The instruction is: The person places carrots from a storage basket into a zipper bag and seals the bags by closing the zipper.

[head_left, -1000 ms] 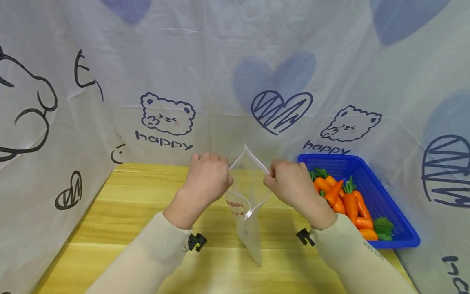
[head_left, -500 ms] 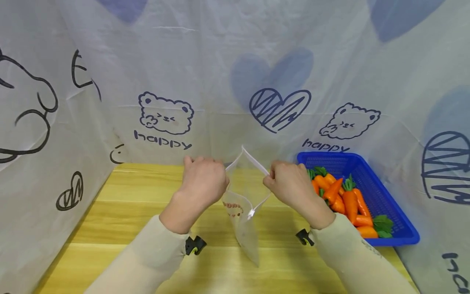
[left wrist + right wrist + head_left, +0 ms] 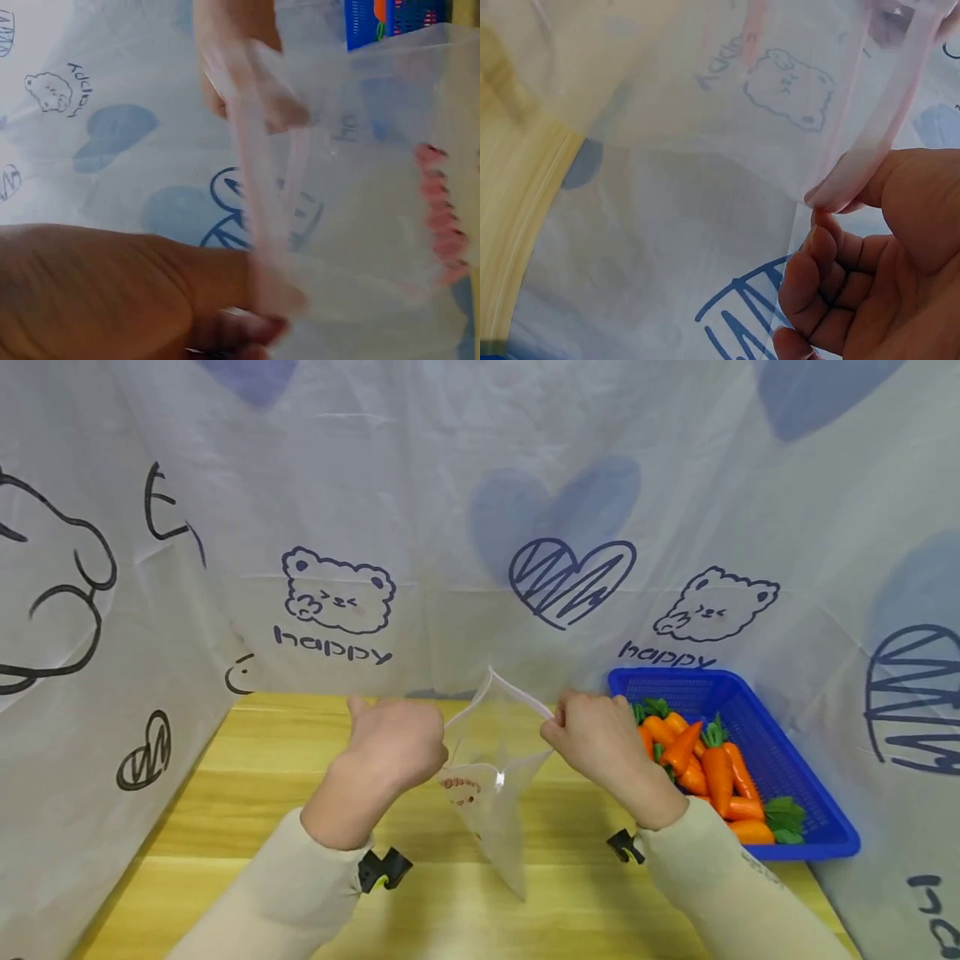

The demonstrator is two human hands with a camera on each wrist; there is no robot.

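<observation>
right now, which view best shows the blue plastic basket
The head view: the blue plastic basket shows nearly whole, orange carrots inside, its left side partly behind the right hand. The left wrist view catches just part, up top; the right wrist, at most an unclear blue sliver.

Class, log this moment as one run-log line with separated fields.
translucent bag: mouth open | left hand: pinches one side | right hand: pinches opposite side | carrots: in blue basket

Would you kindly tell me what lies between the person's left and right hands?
In the head view, a translucent zip bag, its mouth spread open, spans the stretch between the left hand and the right hand.
</observation>
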